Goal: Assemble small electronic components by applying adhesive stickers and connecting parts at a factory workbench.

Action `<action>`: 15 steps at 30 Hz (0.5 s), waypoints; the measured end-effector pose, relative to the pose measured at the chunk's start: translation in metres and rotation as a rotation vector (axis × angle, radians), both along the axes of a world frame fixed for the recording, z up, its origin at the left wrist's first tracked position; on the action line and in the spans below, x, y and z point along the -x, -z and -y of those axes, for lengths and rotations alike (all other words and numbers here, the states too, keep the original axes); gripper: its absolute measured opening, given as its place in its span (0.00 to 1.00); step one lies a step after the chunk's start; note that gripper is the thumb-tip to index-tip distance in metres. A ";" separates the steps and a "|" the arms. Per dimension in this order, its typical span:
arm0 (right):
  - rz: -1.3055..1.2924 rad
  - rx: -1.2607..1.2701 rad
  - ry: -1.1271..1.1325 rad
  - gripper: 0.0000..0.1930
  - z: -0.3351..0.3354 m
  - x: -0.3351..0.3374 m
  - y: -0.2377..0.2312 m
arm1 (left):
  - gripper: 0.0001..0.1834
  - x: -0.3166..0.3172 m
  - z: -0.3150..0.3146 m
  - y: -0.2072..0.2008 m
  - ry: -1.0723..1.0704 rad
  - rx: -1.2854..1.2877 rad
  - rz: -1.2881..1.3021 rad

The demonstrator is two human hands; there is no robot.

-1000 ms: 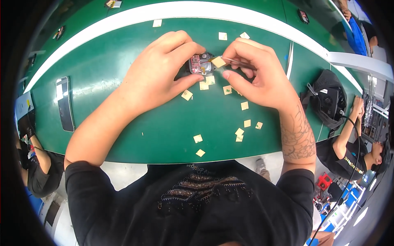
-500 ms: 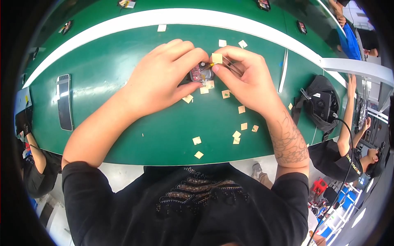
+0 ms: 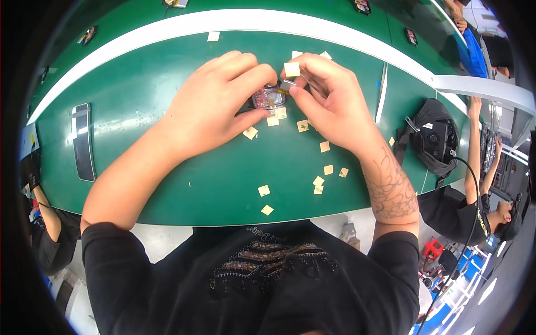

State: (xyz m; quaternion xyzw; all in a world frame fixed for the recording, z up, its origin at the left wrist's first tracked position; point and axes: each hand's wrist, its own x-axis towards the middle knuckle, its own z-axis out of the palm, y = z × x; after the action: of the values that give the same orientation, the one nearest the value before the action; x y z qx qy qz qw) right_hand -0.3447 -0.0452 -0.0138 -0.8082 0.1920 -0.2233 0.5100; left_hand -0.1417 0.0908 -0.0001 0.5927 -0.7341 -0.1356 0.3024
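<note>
My left hand [image 3: 215, 103] is closed around a small open device casing [image 3: 277, 99] with a red circuit board [image 3: 260, 97] inside. Between the thumb and forefinger of my right hand [image 3: 335, 100] is a flat silver piece with a yellow edge, which looks like a small pouch battery [image 3: 287, 85]. It is tilted up at the casing's right side. A beige square sticker [image 3: 292, 69] clings to my right index fingertip. Slim metal tweezers [image 3: 318, 86] lie across my right palm, partly hidden by the fingers.
Several beige square stickers [image 3: 264, 190] lie scattered on the green table [image 3: 212, 192]. A phone [image 3: 83, 142] rests at the left. On the right are a white strip [image 3: 382, 92] and a black bag [image 3: 432, 137] with a cable. A white bar [image 3: 245, 21] crosses behind; other people work at both sides.
The battery has lifted and tipped beside the casing, showing its silver face and more of the casing's inside. My right hand has moved slightly up; the whole view has shifted a little.
</note>
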 end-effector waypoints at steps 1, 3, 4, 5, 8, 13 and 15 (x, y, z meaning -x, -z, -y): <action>-0.025 -0.017 -0.021 0.12 0.001 0.001 -0.002 | 0.25 0.000 0.000 0.000 0.011 0.005 0.010; -0.047 -0.035 -0.042 0.12 0.001 0.001 -0.009 | 0.25 -0.001 -0.001 0.001 0.022 0.009 0.023; -0.115 -0.035 -0.101 0.13 0.001 0.001 -0.016 | 0.24 -0.002 -0.002 0.000 0.026 0.003 0.030; -0.184 -0.034 -0.157 0.14 0.000 0.003 -0.019 | 0.24 -0.002 -0.002 0.000 0.034 -0.003 0.035; -0.016 0.056 -0.075 0.07 -0.002 -0.001 -0.008 | 0.24 0.001 0.000 -0.002 0.013 0.009 0.015; -0.091 0.028 0.007 0.06 -0.003 -0.004 -0.007 | 0.24 0.002 0.001 -0.002 0.025 0.026 0.024; -0.081 0.113 0.020 0.07 -0.003 -0.005 -0.007 | 0.24 0.002 0.002 -0.001 0.034 0.046 0.026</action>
State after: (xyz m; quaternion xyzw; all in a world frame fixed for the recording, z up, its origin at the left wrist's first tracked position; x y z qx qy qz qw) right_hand -0.3401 -0.0420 -0.0070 -0.8420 0.2077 -0.2061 0.4533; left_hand -0.1442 0.0890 0.0006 0.5745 -0.7510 -0.1160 0.3041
